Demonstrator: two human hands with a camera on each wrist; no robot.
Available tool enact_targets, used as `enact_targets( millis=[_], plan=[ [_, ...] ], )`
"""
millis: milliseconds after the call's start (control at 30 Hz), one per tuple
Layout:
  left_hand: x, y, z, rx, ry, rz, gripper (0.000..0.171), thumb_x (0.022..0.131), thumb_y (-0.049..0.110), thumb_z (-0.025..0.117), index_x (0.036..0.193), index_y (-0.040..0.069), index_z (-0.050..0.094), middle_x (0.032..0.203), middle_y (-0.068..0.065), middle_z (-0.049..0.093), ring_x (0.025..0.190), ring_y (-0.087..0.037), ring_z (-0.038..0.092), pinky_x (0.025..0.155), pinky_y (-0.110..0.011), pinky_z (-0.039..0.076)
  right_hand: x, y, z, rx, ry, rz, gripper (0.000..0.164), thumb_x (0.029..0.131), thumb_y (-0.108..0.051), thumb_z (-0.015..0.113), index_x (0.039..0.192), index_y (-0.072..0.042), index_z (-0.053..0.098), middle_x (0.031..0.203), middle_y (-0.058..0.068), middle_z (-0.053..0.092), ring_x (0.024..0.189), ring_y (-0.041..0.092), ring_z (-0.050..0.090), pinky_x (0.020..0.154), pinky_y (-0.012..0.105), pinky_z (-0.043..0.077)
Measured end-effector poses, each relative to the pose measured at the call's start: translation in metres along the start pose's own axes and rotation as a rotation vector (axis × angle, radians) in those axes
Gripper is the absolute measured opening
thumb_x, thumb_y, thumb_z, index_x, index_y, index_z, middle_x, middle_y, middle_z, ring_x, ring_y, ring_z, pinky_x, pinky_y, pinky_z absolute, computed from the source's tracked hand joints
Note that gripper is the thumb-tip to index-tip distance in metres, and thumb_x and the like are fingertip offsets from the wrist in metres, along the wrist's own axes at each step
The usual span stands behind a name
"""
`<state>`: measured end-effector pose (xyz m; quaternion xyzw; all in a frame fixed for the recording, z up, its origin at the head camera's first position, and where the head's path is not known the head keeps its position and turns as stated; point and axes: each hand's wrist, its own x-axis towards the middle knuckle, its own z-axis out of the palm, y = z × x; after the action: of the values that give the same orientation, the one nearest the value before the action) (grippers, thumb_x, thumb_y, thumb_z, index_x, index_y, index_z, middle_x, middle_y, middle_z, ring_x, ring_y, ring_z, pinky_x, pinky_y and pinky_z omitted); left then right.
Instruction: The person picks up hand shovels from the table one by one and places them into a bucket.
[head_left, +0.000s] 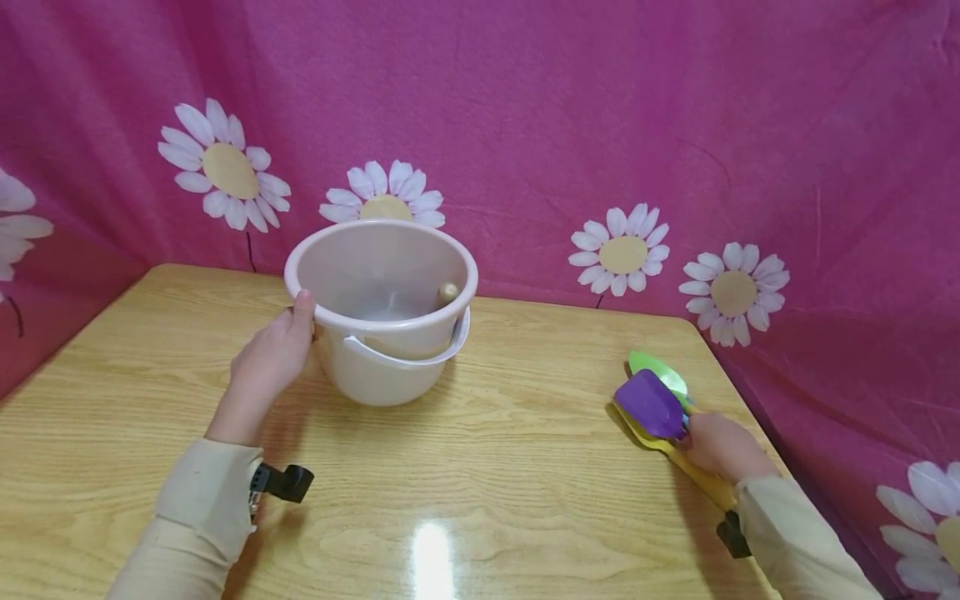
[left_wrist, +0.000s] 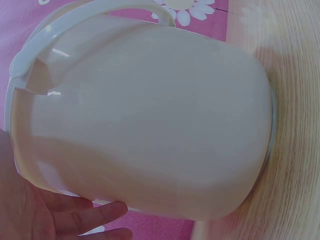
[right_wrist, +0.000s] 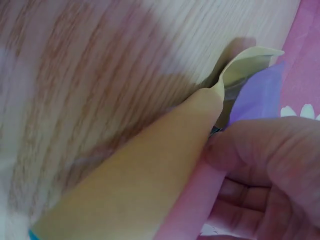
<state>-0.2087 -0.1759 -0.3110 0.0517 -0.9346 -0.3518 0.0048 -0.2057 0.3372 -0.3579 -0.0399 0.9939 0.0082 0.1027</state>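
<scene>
A pale plastic bucket stands on the wooden table at left of centre, its white handle folded down against the side. My left hand holds its rim at the left, thumb on top; in the left wrist view the other fingers lie along the outer wall. A round golden thing shows inside. At the right, my right hand grips a purple toy shovel by its pink handle. Beside it are a yellow shovel and a green one, partly covered.
The wooden table ends close beyond the bucket and just right of the shovels. A magenta cloth with white daisies hangs behind it and along the sides. Each forearm carries a black wrist camera.
</scene>
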Motion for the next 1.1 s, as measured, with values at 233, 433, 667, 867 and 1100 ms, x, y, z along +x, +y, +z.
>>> enact_targets(
  millis=[233,433,667,867,1100],
  plan=[
    [-0.001,0.0,0.0,-0.004,0.001,0.001,0.081,0.088,0.058,-0.006,0.118,0.001,0.044,0.114,-0.025,0.048,0.101,-0.043,0.045,0.073,-0.053,0.035,-0.001,0.002,-0.001,0.036,0.073,-0.031,0.025,0.079,-0.021,0.059,0.061,-0.01,0.045,0.058,0.002,0.043,0.054,0.02,0.044,0.05,0.036,0.036],
    [0.0,-0.001,0.002,0.003,0.015,-0.003,0.081,0.088,0.058,-0.005,0.117,0.002,0.045,0.114,-0.025,0.049,0.101,-0.043,0.045,0.073,-0.054,0.035,-0.001,-0.001,-0.007,0.051,0.052,-0.023,0.025,0.077,-0.019,0.061,0.061,-0.009,0.044,0.057,0.001,0.039,0.052,0.017,0.04,0.05,0.031,0.031],
    [0.001,-0.002,0.001,0.007,0.011,0.013,0.081,0.088,0.058,-0.005,0.117,0.0,0.044,0.111,-0.025,0.049,0.097,-0.042,0.046,0.07,-0.052,0.036,-0.004,-0.002,-0.018,0.006,0.039,-0.04,0.018,0.076,-0.008,0.061,0.063,-0.008,0.048,0.058,0.001,0.041,0.054,0.018,0.04,0.05,0.034,0.032],
    [0.001,-0.001,0.001,0.012,0.008,0.011,0.079,0.089,0.056,-0.005,0.119,0.001,0.043,0.115,-0.026,0.048,0.102,-0.044,0.045,0.073,-0.055,0.036,-0.003,-0.004,-0.027,-0.071,0.087,-0.124,0.02,0.079,-0.004,0.056,0.061,-0.008,0.048,0.057,0.001,0.041,0.052,0.018,0.04,0.05,0.034,0.034],
    [0.0,0.0,0.001,-0.002,0.005,0.01,0.08,0.089,0.057,-0.005,0.122,0.001,0.042,0.115,-0.026,0.048,0.101,-0.043,0.045,0.072,-0.053,0.035,0.0,-0.01,-0.04,-0.096,0.064,-0.148,0.016,0.078,-0.004,0.057,0.063,-0.008,0.051,0.058,0.002,0.044,0.053,0.019,0.042,0.051,0.036,0.037]
  ],
)
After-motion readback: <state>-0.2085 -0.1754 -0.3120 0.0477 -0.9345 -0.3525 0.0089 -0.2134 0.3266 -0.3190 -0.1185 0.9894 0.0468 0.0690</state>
